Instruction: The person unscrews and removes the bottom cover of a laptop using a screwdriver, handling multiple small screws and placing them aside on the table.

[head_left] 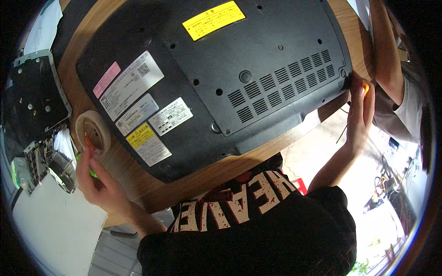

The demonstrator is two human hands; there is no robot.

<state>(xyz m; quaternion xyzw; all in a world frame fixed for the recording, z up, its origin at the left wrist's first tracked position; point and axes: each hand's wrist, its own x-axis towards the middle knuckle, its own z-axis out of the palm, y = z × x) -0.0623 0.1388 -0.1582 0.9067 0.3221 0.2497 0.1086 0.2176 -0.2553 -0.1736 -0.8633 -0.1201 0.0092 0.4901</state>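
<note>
A black laptop lies upside down, its vents, screw holes and several stickers facing up. My left hand is closed in a pinch beyond the laptop's left edge. In its fingers is a slim tool with orange and green parts, mostly hidden by the hand. The orange end reaches the opening of a pale ring like a tape roll. At the laptop's right corner, my right hand has its fingers together around a small bright orange-yellow piece, whose kind I cannot make out. That hand is close against the laptop's edge.
The laptop sits on a wooden table. At the left are a black panel with a metal rim, a cluster of small electronic parts and a white surface. Another person's bare arm is at the right.
</note>
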